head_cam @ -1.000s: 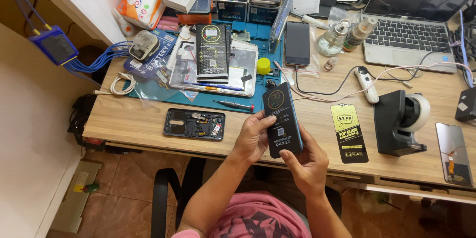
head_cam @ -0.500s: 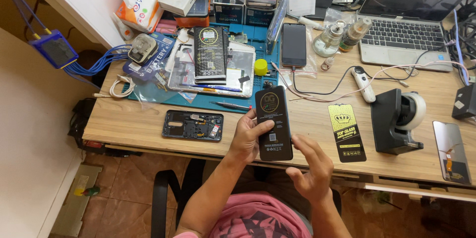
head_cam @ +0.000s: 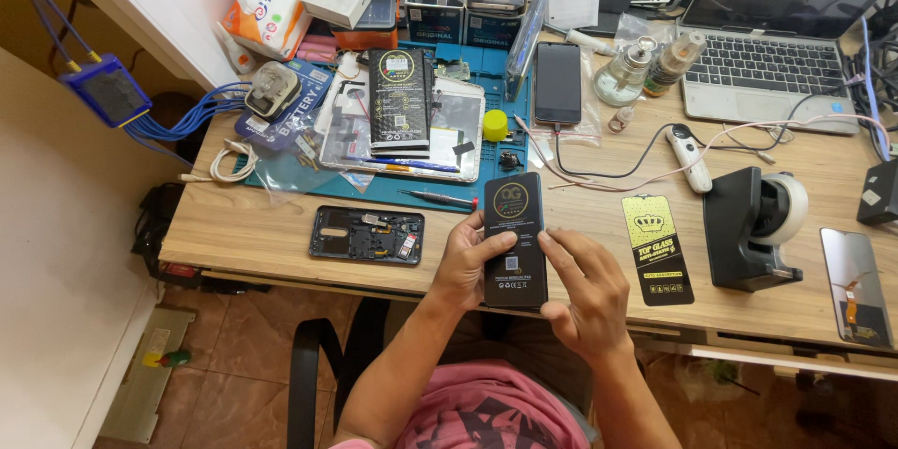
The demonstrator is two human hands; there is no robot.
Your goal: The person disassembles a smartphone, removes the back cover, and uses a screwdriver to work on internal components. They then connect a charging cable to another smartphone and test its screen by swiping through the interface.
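Take the black flat package [head_cam: 514, 238] near the front edge of the desk [head_cam: 262, 238] as the landmark. Far to its left, off the desk against the wall, a blue box [head_cam: 105, 92] trails blue cables. Closer, a coiled white cable [head_cam: 229, 164] lies on the wood, and just left of the package an opened phone [head_cam: 367, 235] rests with its insides showing. Behind and to the left of the package spreads a blue work mat [head_cam: 281, 176], carrying a tall black-and-gold box [head_cam: 399, 98], a yellow cap [head_cam: 495, 124] and a red-handled screwdriver [head_cam: 440, 196].

The left hand [head_cam: 465, 262] is closed on the package, fingers wrapped round its left edge with the thumb lying across the front. The package lies over the desk's front edge, its top end pointing away from the person. The right hand [head_cam: 585, 292] is open, its fingertips [head_cam: 545, 239] touching the package's right edge, gripping nothing.

Straight behind the package a dark phone [head_cam: 558, 82] lies plugged to a cable. To the right sits a yellow-and-black packet [head_cam: 658, 249], then a black tape dispenser [head_cam: 753, 226], with a laptop [head_cam: 772, 56] behind it. Farthest right lies a loose phone screen [head_cam: 855, 285].
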